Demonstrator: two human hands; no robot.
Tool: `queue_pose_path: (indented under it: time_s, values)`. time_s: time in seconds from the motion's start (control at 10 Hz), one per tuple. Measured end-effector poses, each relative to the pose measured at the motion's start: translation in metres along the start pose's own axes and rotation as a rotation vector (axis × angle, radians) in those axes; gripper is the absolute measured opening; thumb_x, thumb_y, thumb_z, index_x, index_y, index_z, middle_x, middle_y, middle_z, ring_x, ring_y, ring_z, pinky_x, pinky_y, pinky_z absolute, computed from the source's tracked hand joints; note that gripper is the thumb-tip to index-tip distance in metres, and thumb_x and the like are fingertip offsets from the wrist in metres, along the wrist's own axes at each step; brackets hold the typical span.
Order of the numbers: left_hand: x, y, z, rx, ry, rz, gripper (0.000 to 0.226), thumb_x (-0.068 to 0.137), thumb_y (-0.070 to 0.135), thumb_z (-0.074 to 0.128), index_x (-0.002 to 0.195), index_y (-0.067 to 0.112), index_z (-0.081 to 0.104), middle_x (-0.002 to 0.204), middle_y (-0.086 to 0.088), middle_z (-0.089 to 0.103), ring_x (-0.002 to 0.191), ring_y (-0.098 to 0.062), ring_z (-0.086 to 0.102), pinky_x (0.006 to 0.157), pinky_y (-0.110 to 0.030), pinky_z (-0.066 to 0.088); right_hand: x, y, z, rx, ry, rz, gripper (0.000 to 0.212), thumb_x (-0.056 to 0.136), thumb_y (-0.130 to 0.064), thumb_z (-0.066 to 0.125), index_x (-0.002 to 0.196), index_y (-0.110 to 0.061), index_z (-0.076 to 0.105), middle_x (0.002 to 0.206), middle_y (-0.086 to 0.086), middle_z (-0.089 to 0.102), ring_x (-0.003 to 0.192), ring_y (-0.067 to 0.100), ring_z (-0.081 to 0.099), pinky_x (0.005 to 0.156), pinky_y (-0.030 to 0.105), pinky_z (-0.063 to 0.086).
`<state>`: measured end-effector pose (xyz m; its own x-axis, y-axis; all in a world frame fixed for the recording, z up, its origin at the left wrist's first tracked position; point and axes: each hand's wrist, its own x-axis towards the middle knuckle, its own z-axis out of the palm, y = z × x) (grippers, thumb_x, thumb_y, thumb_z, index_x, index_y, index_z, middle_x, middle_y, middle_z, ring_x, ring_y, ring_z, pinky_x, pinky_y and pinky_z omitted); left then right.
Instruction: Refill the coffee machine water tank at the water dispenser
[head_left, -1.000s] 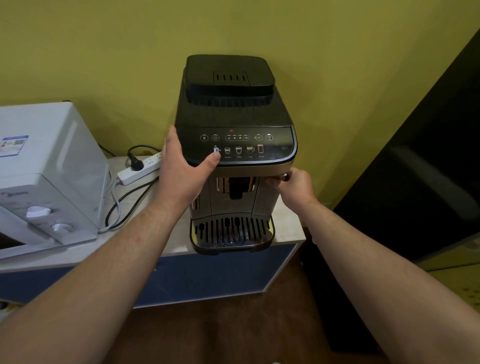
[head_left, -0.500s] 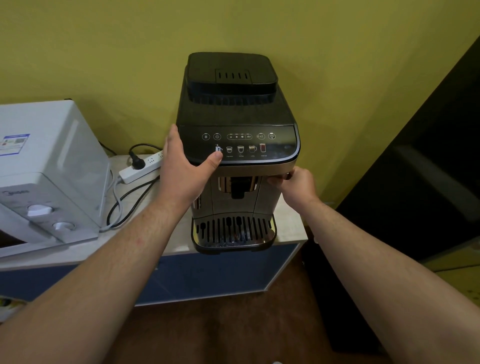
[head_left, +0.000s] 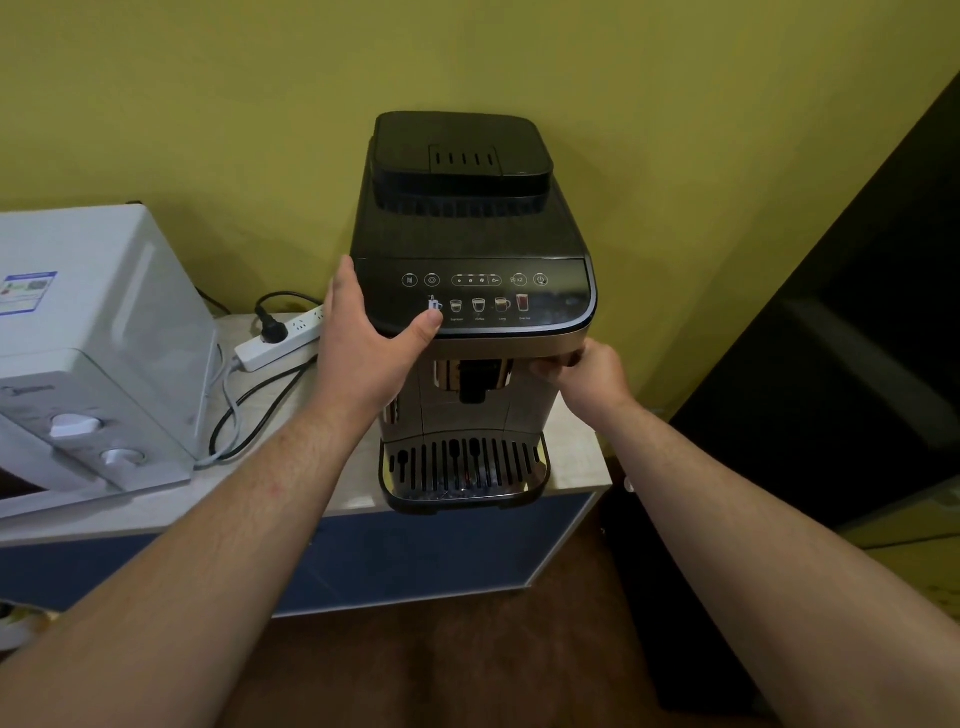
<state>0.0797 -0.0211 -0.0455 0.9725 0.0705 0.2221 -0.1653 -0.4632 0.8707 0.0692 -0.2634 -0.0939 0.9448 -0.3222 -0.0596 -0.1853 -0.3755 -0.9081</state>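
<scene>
A black and silver coffee machine (head_left: 467, 244) stands on a pale counter (head_left: 332, 499) against the yellow wall, its drip tray (head_left: 462, 467) jutting over the front edge. My left hand (head_left: 363, 343) clasps the machine's front left corner, thumb on the touch panel. My right hand (head_left: 587, 379) has its fingers curled under the panel's front right corner, at the machine's right side. The water tank itself is hidden from me, and no water dispenser is in view.
A white microwave (head_left: 88, 353) sits on the counter at the left. A white power strip (head_left: 280, 343) with a black plug and cables lies between it and the machine. A dark cabinet or appliance (head_left: 841, 364) stands close on the right. Brown floor lies below.
Both hands keep their hold on the machine. The view has shifted slightly, and the machine looks a touch nearer to the counter's front edge.
</scene>
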Motion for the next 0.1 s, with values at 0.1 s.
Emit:
queue_pose_path:
  time_s: [0.1]
  values:
    - [-0.0012, 0.0018, 0.0017, -0.004, 0.012, -0.007, 0.107, 0.078, 0.052, 0.074, 0.159, 0.021, 0.011, 0.165, -0.005, 0.021, 0.151, -0.021, 0.02, 0.121, -0.044, 0.025, 0.0004, -0.0001, -0.0075, -0.169, -0.062, 0.038, 0.012, 0.085, -0.015, 0.069, 0.096, -0.017, 0.066, 0.087, -0.005, 0.067, 0.077, 0.013, 0.06, 0.063, 0.022, 0.046]
